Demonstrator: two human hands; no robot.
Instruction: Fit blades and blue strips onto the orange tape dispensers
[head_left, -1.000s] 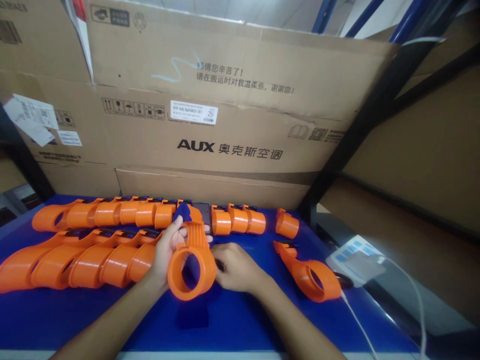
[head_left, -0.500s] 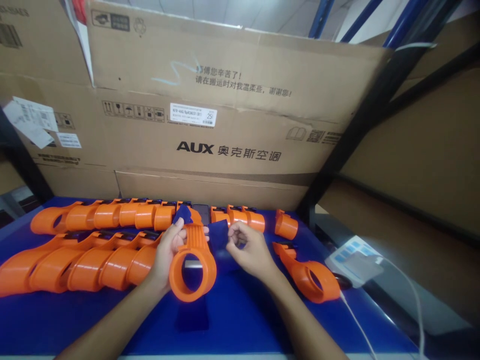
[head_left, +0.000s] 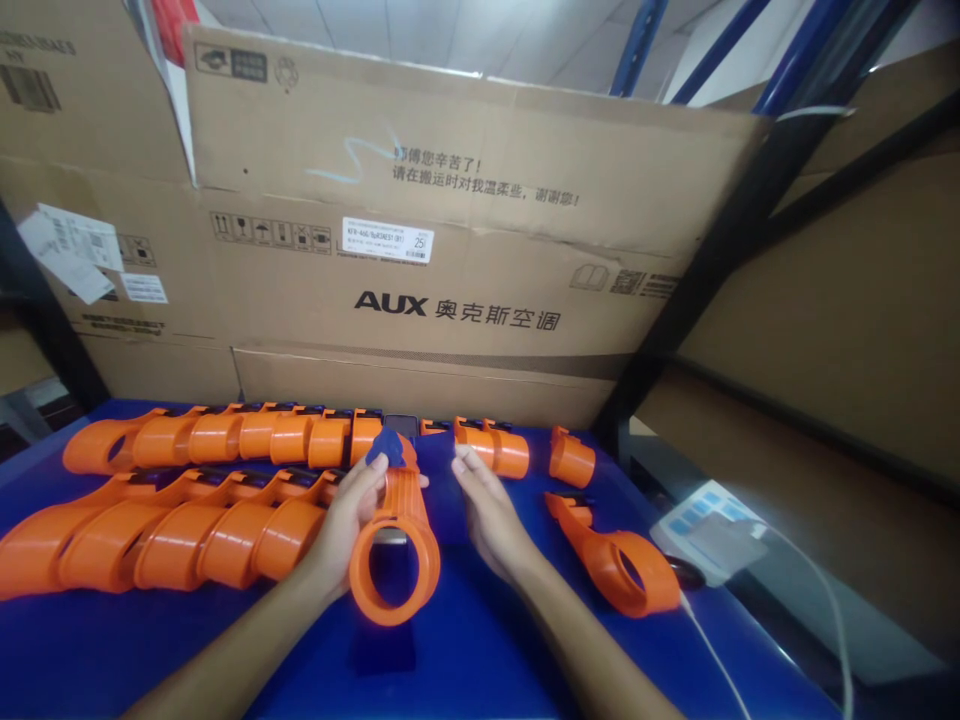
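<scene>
My left hand [head_left: 346, 520] is closed around the handle of an orange tape dispenser [head_left: 406, 502], whose round ring hangs down toward me. A dark blue piece [head_left: 386, 447] sits at the dispenser's upper end, under my left thumb. To the right of the handle, my right hand [head_left: 491, 515] pinches the edge of a flat dark blue sheet [head_left: 442, 480] between thumb and fingers. Its material is hard to tell against the blue tabletop. Beneath the ring, a dark blue block-like shape [head_left: 384, 648] shows on the table.
Two rows of orange dispensers [head_left: 176, 540] fill the table's left and back. A single dispenser [head_left: 630, 575] lies at right beside a white-and-blue device [head_left: 709, 530] with a white cable [head_left: 829, 590]. A large cardboard panel [head_left: 450, 370] stands behind; a dark frame post [head_left: 675, 290] rises at right.
The dispenser in my left hand has shifted slightly right and down. My right hand's fingers have straightened from a curled pinch and now lie along the blue sheet's edge.
</scene>
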